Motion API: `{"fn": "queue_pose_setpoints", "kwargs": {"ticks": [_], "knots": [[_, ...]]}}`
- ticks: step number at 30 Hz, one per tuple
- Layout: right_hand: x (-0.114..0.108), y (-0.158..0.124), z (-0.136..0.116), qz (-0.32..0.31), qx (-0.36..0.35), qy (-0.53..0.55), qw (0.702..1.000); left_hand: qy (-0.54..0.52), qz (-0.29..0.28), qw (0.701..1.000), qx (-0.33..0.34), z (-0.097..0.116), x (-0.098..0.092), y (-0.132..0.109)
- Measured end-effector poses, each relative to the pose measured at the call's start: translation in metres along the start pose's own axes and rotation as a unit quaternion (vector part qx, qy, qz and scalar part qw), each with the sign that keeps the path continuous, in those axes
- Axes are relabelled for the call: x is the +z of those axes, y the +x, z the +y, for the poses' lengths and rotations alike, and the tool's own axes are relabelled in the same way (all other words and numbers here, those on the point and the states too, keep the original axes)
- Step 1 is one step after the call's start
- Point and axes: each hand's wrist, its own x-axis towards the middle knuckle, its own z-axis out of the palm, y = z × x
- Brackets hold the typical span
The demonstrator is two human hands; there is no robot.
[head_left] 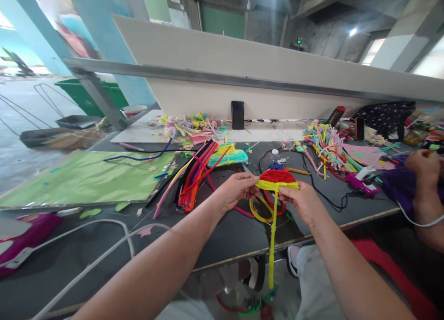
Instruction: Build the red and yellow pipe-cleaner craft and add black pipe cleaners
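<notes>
Between my hands is a half-round piece made of fuzzy pipe cleaners, red above with a yellow band along its lower edge. A yellow fuzzy stem hangs from its middle past the table edge. My left hand pinches the left end of the band, and my right hand grips the right end, fingers closed. Just below and behind the piece lie scissors with yellow and red handle loops, partly covered. Left of my left hand rests a bundle of red, orange, pink and black pipe cleaners.
A yellow and turquoise fuzzy piece lies behind the bundle. A phone leans on the white board. Purple glue guns with cords lie at both sides. A green sheet covers the left. Another person's hand is at right.
</notes>
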Motion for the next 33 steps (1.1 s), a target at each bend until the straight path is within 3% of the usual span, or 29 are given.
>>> {"fn": "queue_pose_setpoints", "kwargs": {"ticks": [9, 15, 19, 33], "knots": [[0.004, -0.001, 0.002, -0.001, 0.001, 0.005, 1.0, 0.004, 0.023, 1.0, 0.015, -0.005, 0.003, 0.002], [0.008, -0.002, 0.002, -0.016, -0.023, 0.012, 1.0, -0.009, -0.047, 0.999, -0.015, -0.006, 0.01, -0.002], [0.014, -0.003, 0.003, -0.033, -0.033, 0.01, 0.999, 0.004, -0.063, 0.997, -0.036, -0.012, 0.014, -0.003], [0.02, -0.002, 0.01, -0.036, -0.04, -0.017, 0.998, 0.025, -0.032, 0.999, 0.027, -0.018, 0.023, -0.004]]}}
